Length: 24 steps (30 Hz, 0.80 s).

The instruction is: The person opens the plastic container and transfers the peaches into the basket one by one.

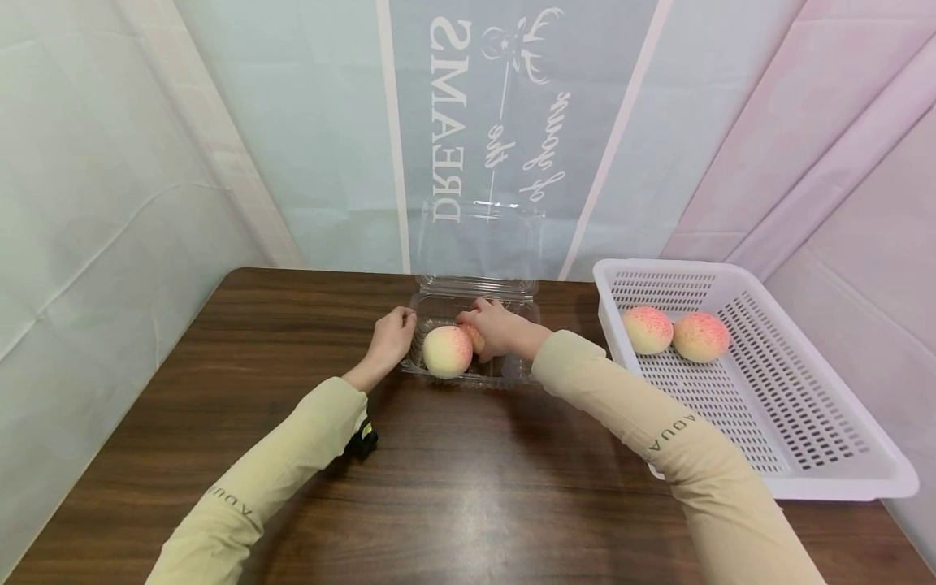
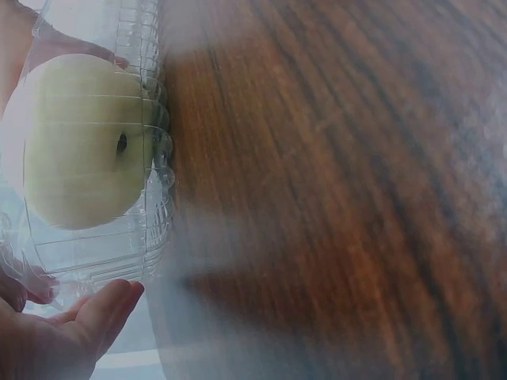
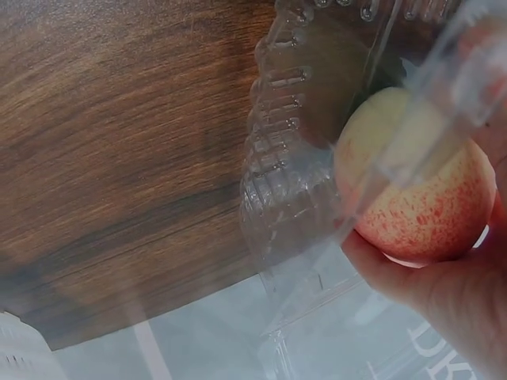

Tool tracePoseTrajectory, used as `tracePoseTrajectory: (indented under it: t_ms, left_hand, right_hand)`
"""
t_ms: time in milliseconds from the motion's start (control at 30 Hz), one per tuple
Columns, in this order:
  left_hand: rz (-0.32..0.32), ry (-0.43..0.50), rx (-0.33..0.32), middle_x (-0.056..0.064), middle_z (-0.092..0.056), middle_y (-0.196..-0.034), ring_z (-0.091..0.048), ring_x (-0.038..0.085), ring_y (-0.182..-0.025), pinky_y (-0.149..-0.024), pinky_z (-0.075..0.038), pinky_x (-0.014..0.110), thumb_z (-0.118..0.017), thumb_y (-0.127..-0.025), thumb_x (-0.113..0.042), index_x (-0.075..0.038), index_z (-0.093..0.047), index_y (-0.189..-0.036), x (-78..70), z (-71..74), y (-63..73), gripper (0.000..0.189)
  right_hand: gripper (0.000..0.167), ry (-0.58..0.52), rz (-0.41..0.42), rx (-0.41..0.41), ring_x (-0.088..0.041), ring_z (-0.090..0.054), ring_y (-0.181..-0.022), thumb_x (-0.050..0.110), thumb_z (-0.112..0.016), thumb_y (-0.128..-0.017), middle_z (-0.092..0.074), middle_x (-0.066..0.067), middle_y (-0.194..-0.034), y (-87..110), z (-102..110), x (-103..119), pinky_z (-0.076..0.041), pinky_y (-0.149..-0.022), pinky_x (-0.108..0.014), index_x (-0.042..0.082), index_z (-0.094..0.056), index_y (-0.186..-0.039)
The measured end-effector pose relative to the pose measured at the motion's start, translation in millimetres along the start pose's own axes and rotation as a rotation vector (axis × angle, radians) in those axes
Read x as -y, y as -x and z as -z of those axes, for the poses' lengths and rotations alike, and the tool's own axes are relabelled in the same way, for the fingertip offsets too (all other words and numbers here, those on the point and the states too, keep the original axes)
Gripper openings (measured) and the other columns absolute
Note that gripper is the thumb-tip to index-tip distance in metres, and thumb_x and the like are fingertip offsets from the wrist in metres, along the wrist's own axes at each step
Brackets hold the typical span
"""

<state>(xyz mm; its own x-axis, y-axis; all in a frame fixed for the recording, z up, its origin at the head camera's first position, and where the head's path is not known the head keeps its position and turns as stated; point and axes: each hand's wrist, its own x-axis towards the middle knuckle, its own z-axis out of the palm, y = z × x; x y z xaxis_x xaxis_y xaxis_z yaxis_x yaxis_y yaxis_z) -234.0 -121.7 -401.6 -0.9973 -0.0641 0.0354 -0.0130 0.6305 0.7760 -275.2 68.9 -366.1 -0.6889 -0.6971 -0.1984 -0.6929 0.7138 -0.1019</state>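
A clear plastic clamshell box (image 1: 431,305) lies near the table's back edge, its lid (image 1: 478,244) standing up behind it. My left hand (image 1: 390,337) holds the box's left side; in the left wrist view, thumb and fingers (image 2: 107,313) pinch that wall. One pale yellow peach with a pink blush (image 1: 447,352) sits in the left front of the box. Close behind it, my right hand (image 1: 504,329) grips a second peach (image 3: 420,206) inside the box, its fingers hiding much of that fruit in the head view.
A white slotted plastic basket (image 1: 826,366) stands to the right with two peaches (image 1: 702,337) at its far left. My right forearm passes over the table beside the basket. A printed cloth (image 1: 329,162) hangs behind the brown wooden table (image 1: 468,504).
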Motion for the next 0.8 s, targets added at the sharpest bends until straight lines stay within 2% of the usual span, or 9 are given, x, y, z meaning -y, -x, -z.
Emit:
tracePoseTrajectory:
  t_ms: [300,467,800]
  left_hand:
    - [0.002,0.005,-0.003,0.010,-0.051,-0.075,-0.040,0.014,-0.057,-0.052,-0.035,0.026,-0.035,-0.099,-0.016,0.006,-0.052,-0.117,1.6,-0.9,-0.4,0.033]
    - [0.003,0.005,-0.006,0.009,-0.050,-0.074,-0.039,0.014,-0.055,-0.052,-0.034,0.026,-0.035,-0.099,-0.016,0.005,-0.052,-0.116,0.8,-0.5,0.8,0.032]
    - [-0.011,-0.003,-0.015,0.011,-0.053,-0.079,-0.042,0.015,-0.058,-0.054,-0.036,0.026,-0.035,-0.099,-0.015,0.007,-0.052,-0.117,0.1,-0.2,0.8,0.033]
  right_hand:
    - [0.065,-0.009,0.003,-0.014,-0.033,-0.040,-0.114,0.014,-0.079,-0.067,-0.044,-0.019,-0.121,2.2,-1.0,-3.4,-0.028,-0.100,-0.051,0.011,-0.051,-0.126]
    - [0.065,-0.012,-0.011,-0.009,-0.036,-0.040,-0.113,0.012,-0.079,-0.067,-0.043,-0.019,-0.121,4.1,0.4,-3.6,-0.031,-0.098,-0.050,0.012,-0.051,-0.126]
    - [0.065,-0.026,-0.023,-0.021,-0.037,-0.041,-0.109,0.009,-0.078,-0.067,-0.043,-0.018,-0.121,10.7,4.3,-5.6,-0.040,-0.087,-0.047,0.014,-0.052,-0.127]
